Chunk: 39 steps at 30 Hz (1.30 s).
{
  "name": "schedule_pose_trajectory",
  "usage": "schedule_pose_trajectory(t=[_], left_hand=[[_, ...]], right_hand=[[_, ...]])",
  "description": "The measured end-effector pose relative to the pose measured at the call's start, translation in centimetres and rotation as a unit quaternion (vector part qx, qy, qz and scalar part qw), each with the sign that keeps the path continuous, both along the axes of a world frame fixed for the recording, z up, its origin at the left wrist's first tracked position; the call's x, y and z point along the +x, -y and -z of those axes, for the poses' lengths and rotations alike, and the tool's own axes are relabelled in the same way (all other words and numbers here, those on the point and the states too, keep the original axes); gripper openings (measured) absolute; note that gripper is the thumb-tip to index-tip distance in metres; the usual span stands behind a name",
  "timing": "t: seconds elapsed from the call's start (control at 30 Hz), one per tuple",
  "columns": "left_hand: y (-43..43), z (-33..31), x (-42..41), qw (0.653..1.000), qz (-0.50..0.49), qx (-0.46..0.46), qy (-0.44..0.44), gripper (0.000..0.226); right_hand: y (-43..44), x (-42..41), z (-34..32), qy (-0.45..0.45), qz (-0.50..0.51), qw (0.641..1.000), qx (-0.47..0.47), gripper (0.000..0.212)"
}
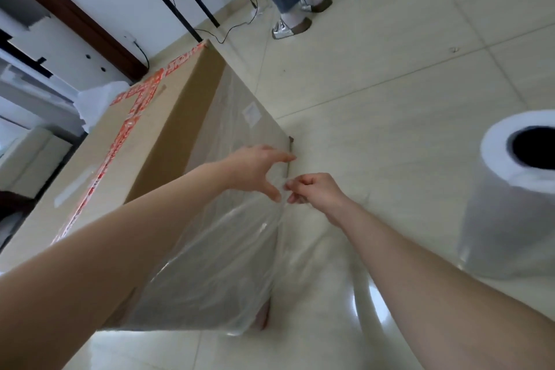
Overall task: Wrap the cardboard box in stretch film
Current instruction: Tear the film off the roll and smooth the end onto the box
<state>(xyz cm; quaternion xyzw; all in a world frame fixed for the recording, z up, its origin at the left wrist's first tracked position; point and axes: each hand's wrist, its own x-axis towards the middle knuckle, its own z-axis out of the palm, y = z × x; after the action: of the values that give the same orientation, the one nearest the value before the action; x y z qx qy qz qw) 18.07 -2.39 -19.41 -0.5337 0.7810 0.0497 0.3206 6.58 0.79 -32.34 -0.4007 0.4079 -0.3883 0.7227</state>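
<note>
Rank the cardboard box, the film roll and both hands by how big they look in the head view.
1. cardboard box, by far largest.
2. film roll, cut off at the frame edge.
3. left hand and right hand, which pinches the stretch film: alike, unranked.

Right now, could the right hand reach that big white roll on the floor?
Probably yes: only bare floor lies between the right hand and the roll. But it pinches the stretch film, so it must let go first.

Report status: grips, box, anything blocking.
Left grip open on stretch film over cardboard box. Right grip pinching film at box edge. Roll upright on floor, clear.
</note>
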Motion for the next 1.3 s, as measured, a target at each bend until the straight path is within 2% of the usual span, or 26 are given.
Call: schedule_pose_trajectory(t=[0.1, 0.17, 0.23, 0.3, 0.43, 0.57, 0.7, 0.77, 0.87, 0.97, 1.07, 1.13, 1.17, 1.23, 1.3], left_hand=[[-0.2, 0.7, 0.0, 0.995, -0.056, 0.08, 0.016, 0.092], [-0.5, 0.9, 0.4, 0.991, -0.1, 0.089, -0.023, 0.069], [-0.8, 0.6, 0.6, 0.991, -0.104, 0.046, -0.068, 0.037], [-0.8, -0.2, 1.0, 0.987, -0.119, 0.009, -0.112, 0.02], [-0.5, -1.6, 1.5, 0.981, -0.141, -0.019, -0.131, 0.027], [-0.3, -1.8, 0.9, 0.97, -0.168, -0.034, -0.173, 0.024], [-0.5, -1.8, 0.4, 0.926, -0.255, 0.007, -0.278, 0.013], [-0.4, -2.0, 0.3, 0.933, -0.242, -0.019, -0.267, 0.011], [0.0, -2.3, 0.5, 0.96, -0.188, -0.045, -0.201, 0.009], [0.4, -3.0, 1.1, 0.977, -0.157, -0.061, -0.131, 0.015], [1.2, -3.3, 1.6, 0.99, -0.057, -0.119, -0.052, 0.05], [1.0, -2.8, 1.0, 0.99, 0.013, -0.116, -0.079, 0.07], [0.7, -2.1, 0.4, 0.992, 0.014, -0.081, -0.097, 0.081], [-0.2, -0.3, -0.6, 0.993, -0.052, 0.016, -0.109, 0.097], [-0.6, 1.2, -0.6, 0.986, -0.119, 0.072, -0.096, 0.093]], right_hand=[[-1.1, -0.7, -0.6, -0.015, 0.006, 1.0, -0.001, 0.016], [-1.7, -1.5, -1.0, -0.025, -0.001, 1.0, 0.002, 0.019], [-2.2, -1.9, -1.2, -0.032, -0.001, 0.999, -0.002, 0.022], [-2.6, -1.8, -1.2, -0.042, 0.01, 0.999, 0.0, 0.024], [-2.9, -1.7, -1.3, -0.044, 0.016, 0.999, 0.006, 0.023], [-2.5, -1.7, -1.2, -0.035, 0.037, 0.999, 0.01, 0.023], [-2.3, -1.9, -0.9, -0.031, 0.047, 0.998, 0.02, 0.023], [-2.3, -1.8, -0.9, -0.026, 0.049, 0.998, 0.027, 0.023], [-2.2, -1.5, -1.0, -0.017, 0.057, 0.998, 0.032, 0.023], [-2.0, -1.1, -1.3, 0.01, 0.069, 0.997, 0.033, 0.022], [-1.8, -1.0, -1.3, 0.013, 0.065, 0.997, 0.026, 0.018], [-1.8, -1.1, -1.3, 0.009, 0.06, 0.998, 0.026, 0.017], [-1.8, -1.3, -1.4, 0.007, 0.056, 0.998, 0.025, 0.017], [-1.9, -1.4, -1.4, 0.006, 0.046, 0.999, 0.018, 0.016], [-2.0, -1.7, -1.5, 0.014, 0.041, 0.999, 0.011, 0.015]])
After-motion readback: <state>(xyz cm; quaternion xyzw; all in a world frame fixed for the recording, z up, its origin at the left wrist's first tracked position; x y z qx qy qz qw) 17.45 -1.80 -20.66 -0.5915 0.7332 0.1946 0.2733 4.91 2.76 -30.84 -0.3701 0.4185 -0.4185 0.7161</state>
